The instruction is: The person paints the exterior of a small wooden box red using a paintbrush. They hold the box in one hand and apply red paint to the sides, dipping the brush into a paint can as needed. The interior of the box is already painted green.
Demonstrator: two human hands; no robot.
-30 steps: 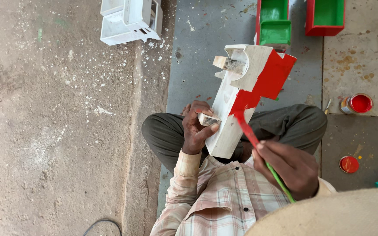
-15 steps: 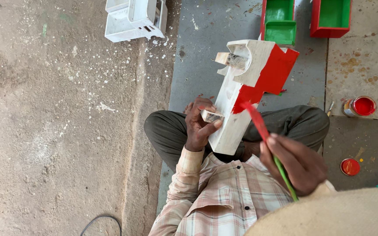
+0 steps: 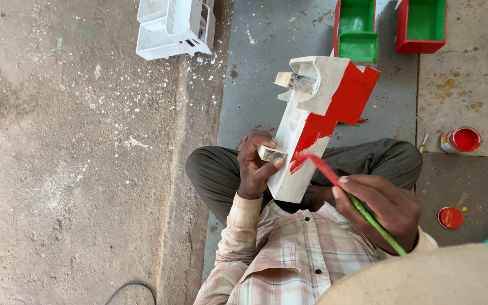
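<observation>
While left hand (image 3: pixel 255 166) grips wooden piece (image 3: pixel 317 121), right hand (image 3: pixel 385 209) brushes it.

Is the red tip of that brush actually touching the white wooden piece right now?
Touching. The head view shows the brush, held in the right hand, with its red tip pressed to the white wooden piece at the painted edge; the left hand steadies the piece.
</observation>
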